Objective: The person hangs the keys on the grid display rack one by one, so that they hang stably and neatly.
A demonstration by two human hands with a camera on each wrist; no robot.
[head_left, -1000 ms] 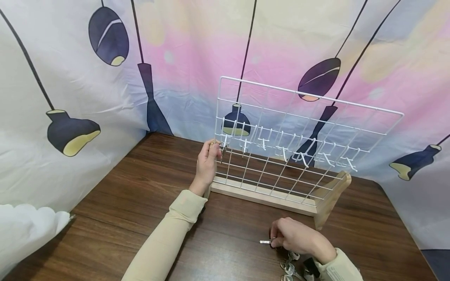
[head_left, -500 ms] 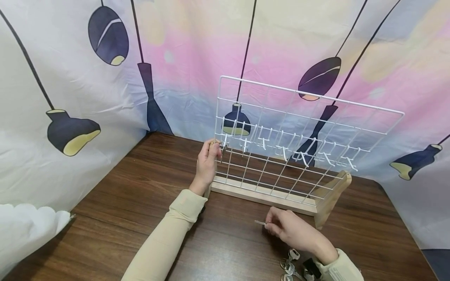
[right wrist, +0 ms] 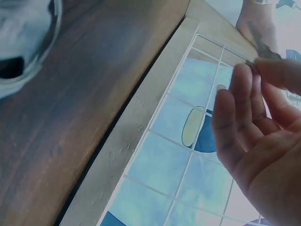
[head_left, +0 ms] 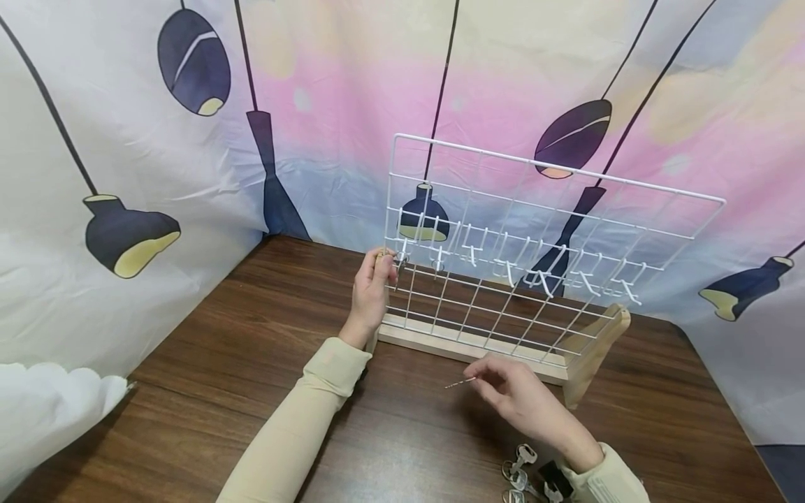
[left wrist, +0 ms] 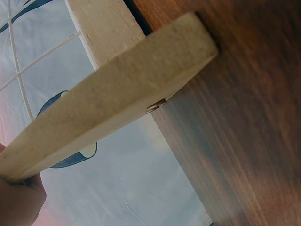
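Head view: pinches a key (head_left: 460, 383) in the right hand (head_left: 518, 395) over the table (head_left: 402, 433), before the wire rack (head_left: 453, 342); grips its left end with the left hand (head_left: 371, 290). Left wrist view: grips the wooden upright (left wrist: 108, 89). Right wrist view: pinches that key, seemingly, though blurred.

From the head camera we look forward and down over the tabletop (head_left: 390, 433), far enough back to take in the left hand (head_left: 371, 290), the right hand (head_left: 518, 402), the wire grid (head_left: 556, 168) and the patterned backdrop (head_left: 352, 105). From the left wrist we look very closely at a wooden upright (left wrist: 108, 94), which runs slantwise (the tabletop fills the right side there). From the right wrist we face past the nearby right hand, the wooden rail (right wrist: 129, 132) running diagonally. All three views share the wire grid; the head and right wrist views share the right hand.
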